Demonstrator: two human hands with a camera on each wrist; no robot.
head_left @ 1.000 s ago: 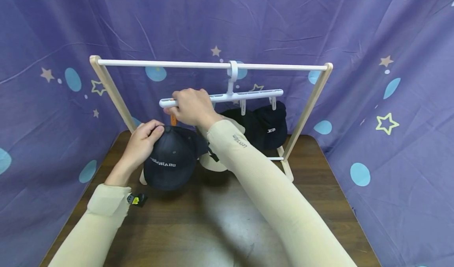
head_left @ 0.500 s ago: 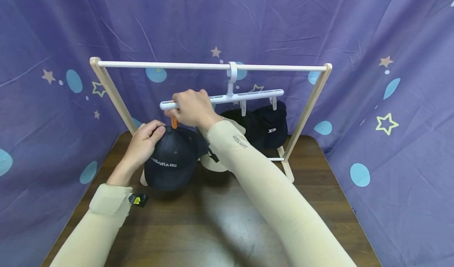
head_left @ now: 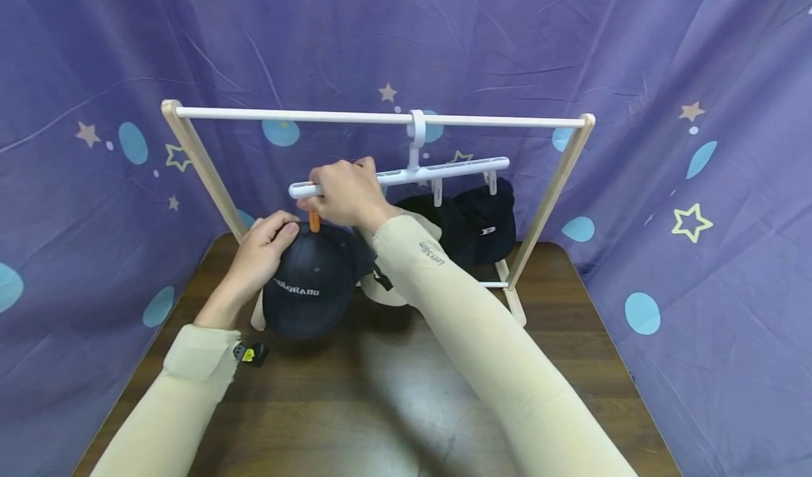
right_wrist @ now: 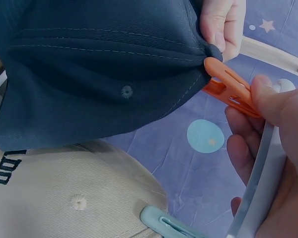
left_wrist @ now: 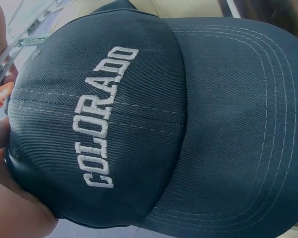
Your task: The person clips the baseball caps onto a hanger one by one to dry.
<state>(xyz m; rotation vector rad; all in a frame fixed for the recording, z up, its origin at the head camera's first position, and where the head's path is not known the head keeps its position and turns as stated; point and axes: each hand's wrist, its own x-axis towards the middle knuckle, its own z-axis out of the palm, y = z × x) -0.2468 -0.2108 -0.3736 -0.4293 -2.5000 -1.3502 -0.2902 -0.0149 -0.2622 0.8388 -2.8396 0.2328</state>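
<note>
A dark navy baseball cap (head_left: 307, 269) lettered COLORADO hangs brim down at the left of the rack. My left hand (head_left: 255, 260) grips it by the top of the crown, thumb in front. With its thumb and fingers, my right hand (head_left: 345, 191) pinches an orange clip (right_wrist: 231, 87) at the left end of the white hanger (head_left: 459, 170). In the right wrist view the clip's tip meets the gathered crown top, beside the left fingertips. The hanger's bar runs across the right palm. My right hand and forearm partly hide a beige cap (right_wrist: 84, 193).
Black caps (head_left: 488, 227) hang from white clips (head_left: 437, 191) at the hanger's right. A pale teal clip (right_wrist: 171, 223) is by the beige cap. The hanger hooks on the white rod (head_left: 285, 115) of a wooden rack (head_left: 548, 199) on a brown table (head_left: 571, 378), before a purple curtain (head_left: 507, 54).
My left hand has shifted slightly right and up with the navy cap. The orange clip's lower end now overlaps the crown top. My right hand stays on the clip, drifting slightly right.
</note>
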